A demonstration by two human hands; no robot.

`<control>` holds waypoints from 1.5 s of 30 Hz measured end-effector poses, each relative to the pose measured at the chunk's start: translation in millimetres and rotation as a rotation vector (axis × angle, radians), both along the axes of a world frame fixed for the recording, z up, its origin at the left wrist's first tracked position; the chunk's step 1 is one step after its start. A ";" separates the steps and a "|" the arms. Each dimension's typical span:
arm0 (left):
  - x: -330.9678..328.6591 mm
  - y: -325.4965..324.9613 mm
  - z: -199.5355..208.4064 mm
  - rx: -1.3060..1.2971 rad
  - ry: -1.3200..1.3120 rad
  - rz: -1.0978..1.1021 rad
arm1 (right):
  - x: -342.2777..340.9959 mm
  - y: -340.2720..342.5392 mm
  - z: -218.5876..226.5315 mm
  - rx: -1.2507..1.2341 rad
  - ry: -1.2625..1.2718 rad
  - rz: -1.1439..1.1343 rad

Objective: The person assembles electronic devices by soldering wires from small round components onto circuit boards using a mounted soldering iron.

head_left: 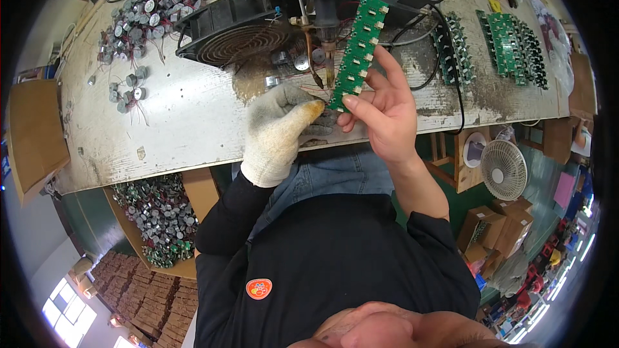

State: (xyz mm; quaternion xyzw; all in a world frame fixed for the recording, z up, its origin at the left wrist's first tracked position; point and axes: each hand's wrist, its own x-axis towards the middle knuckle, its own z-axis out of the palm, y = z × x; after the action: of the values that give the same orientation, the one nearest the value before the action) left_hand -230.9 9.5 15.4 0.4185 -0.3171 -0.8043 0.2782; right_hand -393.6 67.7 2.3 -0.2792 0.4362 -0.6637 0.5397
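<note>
A long green circuit board [358, 51] with a row of small white connectors stands tilted in my bare right hand [387, 109], thumb on its lower end. My left hand [274, 132], in a whitish glove with a stained thumb, is closed beside that same end. What its fingers pinch is too small and hidden to make out. Just left of the board, an upright soldering iron [329, 67] points down, with a thin curved feed tube [312, 51] alongside. One small silver motor [272, 82] lies on the table behind my gloved hand.
A black fan [242, 32] stands left of the iron. Silver motors with wires form a heap [151, 16] and a smaller group [127, 96] at the left. Rows of green boards [509, 45] lie at the right, past a black cable [459, 90]. A cardboard box [203, 193] of wired parts sits below.
</note>
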 end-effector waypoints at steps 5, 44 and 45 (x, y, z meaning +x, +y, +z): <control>0.6 -1.4 0.0 -0.018 -0.031 -0.025 | 0.8 0.3 0.4 0.013 0.030 0.007; 24.9 42.5 -8.7 -1.297 -0.636 -0.254 | -18.6 56.2 5.2 0.202 -0.192 0.147; 20.0 44.6 -12.8 -1.413 -0.607 -0.164 | -15.8 66.0 10.3 0.231 -0.212 0.145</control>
State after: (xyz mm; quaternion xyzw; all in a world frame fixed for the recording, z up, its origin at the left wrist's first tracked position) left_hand -210.9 54.1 2.6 0.3190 -0.8475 -0.2790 0.3196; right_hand -409.4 133.7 12.7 -0.1744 0.4287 -0.5945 0.6575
